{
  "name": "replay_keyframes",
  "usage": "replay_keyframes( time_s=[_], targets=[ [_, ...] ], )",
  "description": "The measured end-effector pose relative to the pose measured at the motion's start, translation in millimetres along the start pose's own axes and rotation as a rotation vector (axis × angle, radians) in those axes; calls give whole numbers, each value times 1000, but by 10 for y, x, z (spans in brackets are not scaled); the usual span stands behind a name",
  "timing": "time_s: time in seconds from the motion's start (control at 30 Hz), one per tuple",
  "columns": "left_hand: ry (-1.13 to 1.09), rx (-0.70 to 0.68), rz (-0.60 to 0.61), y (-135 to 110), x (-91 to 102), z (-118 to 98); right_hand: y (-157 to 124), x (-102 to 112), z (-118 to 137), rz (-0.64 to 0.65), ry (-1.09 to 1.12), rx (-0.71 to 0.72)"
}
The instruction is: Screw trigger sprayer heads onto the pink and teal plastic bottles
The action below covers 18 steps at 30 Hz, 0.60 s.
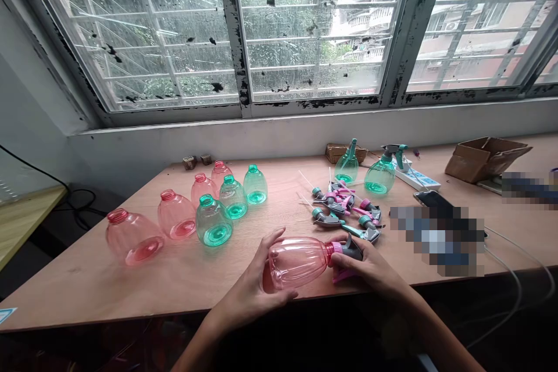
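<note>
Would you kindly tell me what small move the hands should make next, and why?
I would probably have the right hand turn the spray head to tighten it, with the left hand steadying the pink bottle near its base. The head's pink collar sits at the bottle's neck, but the picture cannot show whether it is tight.

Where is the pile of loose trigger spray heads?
In the head view, the spray-head pile lies right of centre, between the right hand and two assembled green spray bottles.
</note>
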<state>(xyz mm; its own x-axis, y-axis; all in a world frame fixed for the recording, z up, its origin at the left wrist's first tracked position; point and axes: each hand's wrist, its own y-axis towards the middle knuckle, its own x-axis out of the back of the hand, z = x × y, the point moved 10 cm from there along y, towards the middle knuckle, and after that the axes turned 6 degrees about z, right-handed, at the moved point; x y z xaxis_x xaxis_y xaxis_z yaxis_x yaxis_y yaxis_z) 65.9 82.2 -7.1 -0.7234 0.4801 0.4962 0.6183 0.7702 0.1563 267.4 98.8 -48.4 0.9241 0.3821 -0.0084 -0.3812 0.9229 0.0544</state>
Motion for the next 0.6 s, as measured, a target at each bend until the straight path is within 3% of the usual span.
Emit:
replay_keyframes(
  time_s=[0.13,0.6],
  targets=[
    [6,-16,-3,-10,-4,14,-4,5,16,-3,-12,7],
    [-185,142,-35,-16,16,155,1,0,17,-4,-7,-14]
  ],
)
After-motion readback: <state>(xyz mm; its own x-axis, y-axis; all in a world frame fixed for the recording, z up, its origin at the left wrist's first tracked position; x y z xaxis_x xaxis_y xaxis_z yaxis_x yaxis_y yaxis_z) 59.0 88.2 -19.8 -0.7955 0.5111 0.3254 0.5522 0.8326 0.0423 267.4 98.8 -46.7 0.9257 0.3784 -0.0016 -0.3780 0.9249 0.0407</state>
